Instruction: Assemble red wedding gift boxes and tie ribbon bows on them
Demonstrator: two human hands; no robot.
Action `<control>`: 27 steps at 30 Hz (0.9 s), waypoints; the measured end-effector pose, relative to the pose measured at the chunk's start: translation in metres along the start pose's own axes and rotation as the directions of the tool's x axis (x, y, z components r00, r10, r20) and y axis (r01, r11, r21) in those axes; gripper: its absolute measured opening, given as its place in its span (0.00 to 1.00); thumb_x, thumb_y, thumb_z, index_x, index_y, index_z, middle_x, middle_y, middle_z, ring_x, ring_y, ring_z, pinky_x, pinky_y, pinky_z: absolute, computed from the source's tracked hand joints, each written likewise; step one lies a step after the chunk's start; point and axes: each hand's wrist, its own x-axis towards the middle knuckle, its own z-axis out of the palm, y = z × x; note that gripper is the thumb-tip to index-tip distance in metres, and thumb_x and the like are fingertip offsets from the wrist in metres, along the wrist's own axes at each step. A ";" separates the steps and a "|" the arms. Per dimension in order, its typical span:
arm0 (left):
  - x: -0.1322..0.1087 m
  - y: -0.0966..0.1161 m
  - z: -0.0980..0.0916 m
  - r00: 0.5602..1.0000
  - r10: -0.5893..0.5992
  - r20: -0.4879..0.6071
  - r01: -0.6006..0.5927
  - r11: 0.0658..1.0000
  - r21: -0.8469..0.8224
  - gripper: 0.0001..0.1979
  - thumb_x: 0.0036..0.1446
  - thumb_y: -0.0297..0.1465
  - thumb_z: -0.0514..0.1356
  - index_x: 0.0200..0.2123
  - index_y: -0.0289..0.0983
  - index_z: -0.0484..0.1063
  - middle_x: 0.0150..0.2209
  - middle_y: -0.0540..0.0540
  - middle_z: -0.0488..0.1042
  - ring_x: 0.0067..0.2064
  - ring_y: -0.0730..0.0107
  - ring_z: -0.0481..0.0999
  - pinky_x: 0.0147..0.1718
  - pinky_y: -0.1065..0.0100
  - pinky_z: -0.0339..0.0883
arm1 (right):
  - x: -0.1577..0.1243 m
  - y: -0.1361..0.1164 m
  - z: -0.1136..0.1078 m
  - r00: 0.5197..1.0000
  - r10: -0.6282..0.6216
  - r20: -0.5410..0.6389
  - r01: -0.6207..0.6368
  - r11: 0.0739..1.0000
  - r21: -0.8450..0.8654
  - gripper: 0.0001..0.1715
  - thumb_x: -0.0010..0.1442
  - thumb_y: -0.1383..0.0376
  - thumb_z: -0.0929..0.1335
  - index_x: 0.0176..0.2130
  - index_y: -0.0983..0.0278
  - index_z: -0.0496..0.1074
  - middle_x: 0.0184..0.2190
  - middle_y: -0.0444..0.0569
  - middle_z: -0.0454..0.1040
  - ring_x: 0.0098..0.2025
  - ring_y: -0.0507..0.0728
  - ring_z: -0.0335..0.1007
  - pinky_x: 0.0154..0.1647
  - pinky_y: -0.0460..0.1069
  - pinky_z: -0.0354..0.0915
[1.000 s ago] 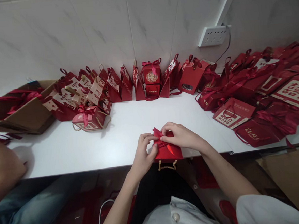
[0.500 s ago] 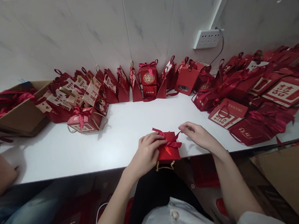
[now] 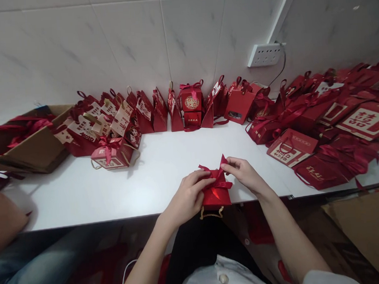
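Note:
A small red gift bag point(image 3: 216, 193) with a gold cord handle lies flat at the near edge of the white table point(image 3: 165, 161), straight in front of me. My left hand point(image 3: 189, 195) is closed on its left side, fingers pressing the red ribbon point(image 3: 223, 183) down on the bag. My right hand point(image 3: 242, 173) pinches a ribbon end at the bag's upper right corner.
Many red gift bags and boxes point(image 3: 191, 103) line the tiled wall; more lie heaped on the right point(image 3: 331, 123). A cardboard box point(image 3: 30, 146) with ribbons sits at left. Another person's arm point(image 3: 3, 215) shows at the left edge. A wall socket point(image 3: 264, 53) hangs at upper right.
My right hand left the bag, drew the ribbon out to the right, then came back to the bag's upper corner with the ribbon end. The left hand stayed on the bag.

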 end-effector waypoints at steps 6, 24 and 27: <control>0.000 0.000 -0.002 1.000 0.015 0.003 -0.015 1.000 -0.009 0.26 0.54 0.16 0.47 0.53 0.40 0.65 0.56 0.42 0.65 0.58 0.63 0.62 0.56 0.54 0.62 | 0.010 0.003 0.009 1.000 0.007 -0.016 -0.005 0.993 0.115 0.17 0.49 0.53 0.69 0.25 0.64 0.68 0.26 0.45 0.71 0.31 0.53 0.65 0.38 0.50 0.62; 0.003 0.003 -0.004 0.999 -0.034 0.037 0.035 0.999 -0.020 0.24 0.53 0.18 0.50 0.50 0.40 0.69 0.56 0.42 0.64 0.60 0.61 0.60 0.58 0.52 0.57 | -0.006 -0.004 0.013 0.927 -0.144 -0.345 0.047 0.961 -0.274 0.19 0.53 0.48 0.65 0.34 0.61 0.64 0.35 0.49 0.72 0.37 0.56 0.68 0.38 0.50 0.63; 0.002 0.007 -0.003 0.997 -0.073 0.008 0.073 0.989 -0.132 0.23 0.55 0.20 0.49 0.52 0.41 0.67 0.57 0.44 0.63 0.61 0.63 0.59 0.59 0.55 0.56 | -0.036 -0.011 0.005 0.968 -0.026 -0.250 -0.072 0.925 -0.373 0.25 0.57 0.44 0.60 0.25 0.61 0.64 0.22 0.44 0.67 0.26 0.54 0.63 0.30 0.49 0.59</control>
